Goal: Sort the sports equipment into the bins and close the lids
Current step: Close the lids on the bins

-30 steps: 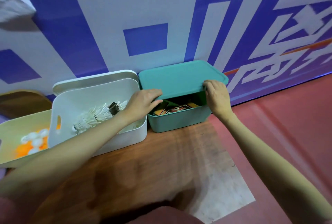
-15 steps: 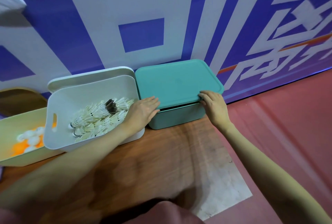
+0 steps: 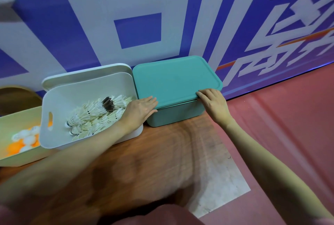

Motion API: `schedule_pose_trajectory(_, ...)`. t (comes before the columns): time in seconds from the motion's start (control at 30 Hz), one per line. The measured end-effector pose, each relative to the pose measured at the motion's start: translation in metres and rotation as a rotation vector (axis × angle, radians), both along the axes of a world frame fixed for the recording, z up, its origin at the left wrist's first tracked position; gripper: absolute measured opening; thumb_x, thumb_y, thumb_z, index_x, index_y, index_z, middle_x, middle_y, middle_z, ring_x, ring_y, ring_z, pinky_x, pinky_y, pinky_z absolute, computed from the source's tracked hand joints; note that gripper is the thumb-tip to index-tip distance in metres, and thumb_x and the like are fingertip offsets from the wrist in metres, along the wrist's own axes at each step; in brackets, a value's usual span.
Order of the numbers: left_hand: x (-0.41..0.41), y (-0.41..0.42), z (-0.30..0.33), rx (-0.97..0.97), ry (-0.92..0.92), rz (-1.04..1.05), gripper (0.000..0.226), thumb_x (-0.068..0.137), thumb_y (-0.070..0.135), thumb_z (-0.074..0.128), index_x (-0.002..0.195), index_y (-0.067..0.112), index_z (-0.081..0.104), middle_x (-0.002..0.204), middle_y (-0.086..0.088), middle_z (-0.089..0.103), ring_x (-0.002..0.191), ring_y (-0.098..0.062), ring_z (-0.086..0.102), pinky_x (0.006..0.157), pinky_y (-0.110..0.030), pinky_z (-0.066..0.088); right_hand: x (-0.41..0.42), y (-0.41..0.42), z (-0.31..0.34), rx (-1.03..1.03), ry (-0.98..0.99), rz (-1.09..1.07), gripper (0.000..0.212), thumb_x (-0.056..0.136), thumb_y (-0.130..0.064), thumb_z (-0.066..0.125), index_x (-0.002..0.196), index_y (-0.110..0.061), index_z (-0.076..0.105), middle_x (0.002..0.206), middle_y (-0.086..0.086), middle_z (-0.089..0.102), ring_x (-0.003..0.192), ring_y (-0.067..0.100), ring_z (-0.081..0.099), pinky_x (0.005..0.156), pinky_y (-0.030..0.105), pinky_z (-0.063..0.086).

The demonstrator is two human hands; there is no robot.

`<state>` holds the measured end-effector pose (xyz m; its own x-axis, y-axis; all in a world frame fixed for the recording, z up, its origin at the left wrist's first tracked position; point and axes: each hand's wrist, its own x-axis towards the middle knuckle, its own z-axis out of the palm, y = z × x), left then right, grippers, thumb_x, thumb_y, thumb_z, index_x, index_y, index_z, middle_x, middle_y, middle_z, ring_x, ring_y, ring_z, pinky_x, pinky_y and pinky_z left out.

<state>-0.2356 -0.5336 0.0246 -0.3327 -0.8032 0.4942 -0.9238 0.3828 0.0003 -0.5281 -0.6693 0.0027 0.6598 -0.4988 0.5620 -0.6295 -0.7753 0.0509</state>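
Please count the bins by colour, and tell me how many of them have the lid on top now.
Teal bin: 1, lid on top
White bin: 1, open
Yellow bin: 1, open
Total: 3 bins, 1 with its lid on

Matt teal plastic lid [image 3: 176, 78] and bin [image 3: 178, 114], smooth white plastic bin [image 3: 86, 89], on a worn wood-grain board [image 3: 162, 161].
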Motion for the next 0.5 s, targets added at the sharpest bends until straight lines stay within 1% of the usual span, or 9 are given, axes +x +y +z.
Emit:
schedule_pose_trajectory(0.07, 0.001, -0.001, -0.001, -0.023, -0.018, -0.012, 0.025, 0.076, 0.018, 0.078, 0.096, 0.002, 0.074, 0.101, -0.011, 0.073, 0.092, -0.026, 0.071, 0.07, -0.037, 0.06, -0.001, -0.001, 0.001, -0.02, 0.001, 0.017, 0.025, 0.087, -0.004, 0.064, 0.112, -0.002, 0.063, 0.104, 0.011, 0.065, 0.091, 0.03, 0.057, 0.074, 0.034, 0.039)
schedule_pose_trajectory(0.1, 0.002, -0.002, -0.003, -0.039, -0.028, -0.021, 0.023, 0.082, 0.021, 0.071, 0.096, 0.003, 0.074, 0.101, -0.01, 0.074, 0.092, -0.026, 0.071, 0.07, -0.036, 0.06, -0.001, -0.001, 0.001, -0.024, -0.001, 0.02, 0.024, 0.088, -0.004, 0.064, 0.112, -0.002, 0.063, 0.104, 0.011, 0.065, 0.09, 0.03, 0.058, 0.073, 0.035, 0.04)
schedule_pose_trajectory(0.17, 0.004, -0.003, -0.004, -0.046, -0.048, -0.03, 0.033, 0.088, 0.028, 0.054, 0.096, 0.004, 0.075, 0.101, -0.009, 0.074, 0.092, -0.025, 0.071, 0.07, -0.035, 0.06, 0.0, -0.002, 0.001, -0.022, -0.009, 0.026, 0.021, 0.09, -0.008, 0.062, 0.111, -0.002, 0.064, 0.102, 0.011, 0.065, 0.087, 0.03, 0.058, 0.07, 0.036, 0.042)
schedule_pose_trajectory(0.2, 0.005, -0.004, -0.004, -0.038, -0.055, -0.034, 0.037, 0.089, 0.029, 0.049, 0.096, 0.004, 0.075, 0.101, -0.009, 0.074, 0.092, -0.025, 0.071, 0.07, -0.034, 0.06, 0.0, -0.001, 0.0, -0.015, -0.015, 0.028, 0.02, 0.093, -0.011, 0.059, 0.11, -0.001, 0.064, 0.101, 0.011, 0.064, 0.086, 0.031, 0.058, 0.069, 0.037, 0.042)
schedule_pose_trajectory(0.27, 0.005, -0.004, -0.006, -0.039, -0.07, -0.048, 0.038, 0.089, 0.029, 0.047, 0.095, 0.004, 0.075, 0.1, -0.008, 0.074, 0.091, -0.024, 0.072, 0.069, -0.035, 0.061, 0.001, 0.002, -0.001, 0.011, -0.019, 0.022, 0.024, 0.095, -0.019, 0.057, 0.109, -0.001, 0.064, 0.098, 0.011, 0.063, 0.083, 0.03, 0.056, 0.069, 0.038, 0.043)
schedule_pose_trajectory(0.37, 0.007, -0.004, -0.008, -0.05, -0.071, -0.044, 0.038, 0.089, 0.028, 0.047, 0.096, 0.004, 0.075, 0.1, -0.008, 0.074, 0.091, -0.024, 0.072, 0.068, -0.035, 0.061, 0.004, 0.007, -0.001, 0.06, -0.039, -0.021, 0.03, 0.09, -0.026, 0.065, 0.107, -0.001, 0.063, 0.096, 0.01, 0.061, 0.083, 0.027, 0.052, 0.071, 0.036, 0.044)
schedule_pose_trajectory(0.43, 0.008, -0.004, -0.009, -0.033, -0.074, -0.031, 0.037, 0.091, 0.029, 0.047, 0.099, 0.006, 0.075, 0.102, -0.007, 0.074, 0.093, -0.023, 0.071, 0.066, -0.035, 0.061, 0.009, 0.007, 0.001, 0.087, -0.061, -0.06, 0.029, 0.086, -0.024, 0.069, 0.103, -0.002, 0.064, 0.092, 0.01, 0.06, 0.081, 0.027, 0.05, 0.068, 0.037, 0.045)
schedule_pose_trajectory(0.5, 0.008, -0.004, -0.009, -0.031, -0.076, -0.032, 0.036, 0.091, 0.028, 0.047, 0.098, 0.006, 0.075, 0.102, -0.006, 0.074, 0.093, -0.023, 0.071, 0.065, -0.034, 0.061, 0.013, 0.006, 0.003, 0.104, -0.067, -0.072, 0.021, 0.086, -0.022, 0.067, 0.097, -0.004, 0.064, 0.086, 0.008, 0.058, 0.076, 0.027, 0.049, 0.062, 0.039, 0.045)
